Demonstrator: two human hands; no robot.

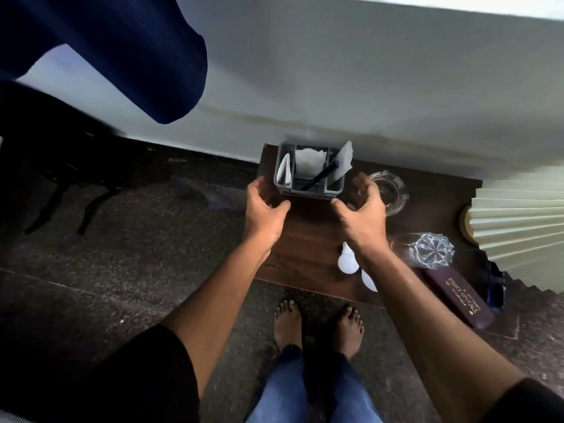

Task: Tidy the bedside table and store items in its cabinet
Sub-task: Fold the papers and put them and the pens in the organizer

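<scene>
A grey plastic organiser [309, 190] with folded papers and a dark pen stands at the back left of the dark wooden bedside table [308, 242]. My left hand [265, 209] hovers just left of it, fingers loosely curved, holding nothing. To the organiser's right my right hand [361, 209] is likewise spread and curved, a small gap away. Two white bulbs [348, 262] lie near the table's front edge under my right forearm. A clear glass ashtray [392, 192], a cut-glass piece [430, 253] and a maroon spectacle case [457, 296] sit to the right.
A pleated cream lamp shade [518, 221] covers the table's right end. The pale wall runs behind the table. Dark blue cloth [122, 56] hangs at the upper left. A black bag with straps [70, 166] lies on the speckled floor to the left. My bare feet stand before the table.
</scene>
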